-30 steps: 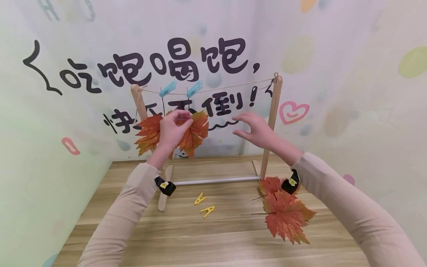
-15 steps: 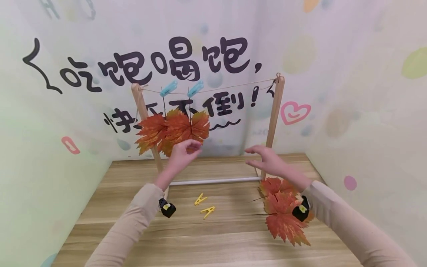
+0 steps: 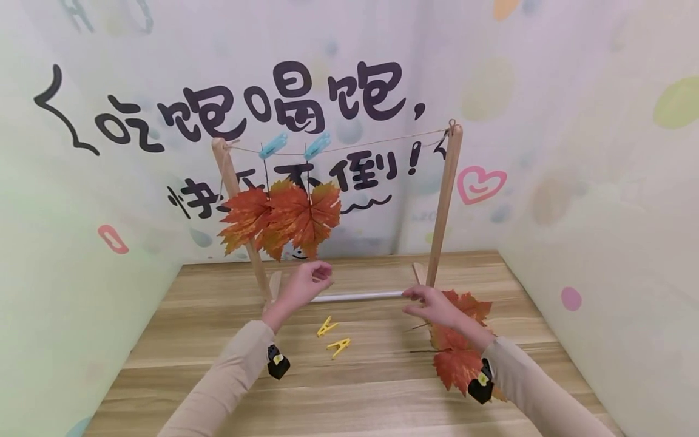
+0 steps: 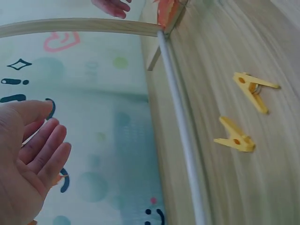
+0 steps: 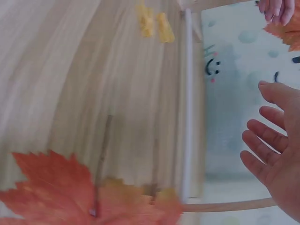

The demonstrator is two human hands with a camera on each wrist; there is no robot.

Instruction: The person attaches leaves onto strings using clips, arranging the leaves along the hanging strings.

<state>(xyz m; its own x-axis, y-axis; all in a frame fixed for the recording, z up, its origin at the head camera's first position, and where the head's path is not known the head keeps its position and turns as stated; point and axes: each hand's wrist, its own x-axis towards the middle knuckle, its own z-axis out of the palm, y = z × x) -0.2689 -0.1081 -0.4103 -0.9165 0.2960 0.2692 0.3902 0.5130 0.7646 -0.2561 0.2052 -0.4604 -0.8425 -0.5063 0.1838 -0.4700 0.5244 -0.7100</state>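
Observation:
My left hand (image 3: 306, 284) is below the hanging maple leaves with its fingers loosely bent; the left wrist view shows nothing in it. Over the right end of the white rod (image 3: 360, 297) hovers my right hand (image 3: 434, 305), fingers spread and holding nothing, as the right wrist view confirms. Two blue clothespins (image 3: 273, 147) clip orange-red maple leaves (image 3: 295, 209) by their stems to a string (image 3: 382, 141). More maple leaves (image 3: 457, 364) lie on the table under my right forearm, partly hidden. Two yellow clothespins (image 3: 339, 347) lie between my hands, nearer me than the rod.
Wooden posts stand at left (image 3: 228, 170) and right (image 3: 446, 200), holding the string between them; the white rod joins them near the bottom. Behind the wooden table (image 3: 349, 400) is a wall (image 3: 524, 73) with black lettering and coloured spots.
Both hands have come down: my left from in front of the hanging leaves to below them, my right from beside the right post to near the rod. Leaves and clothespins stay put.

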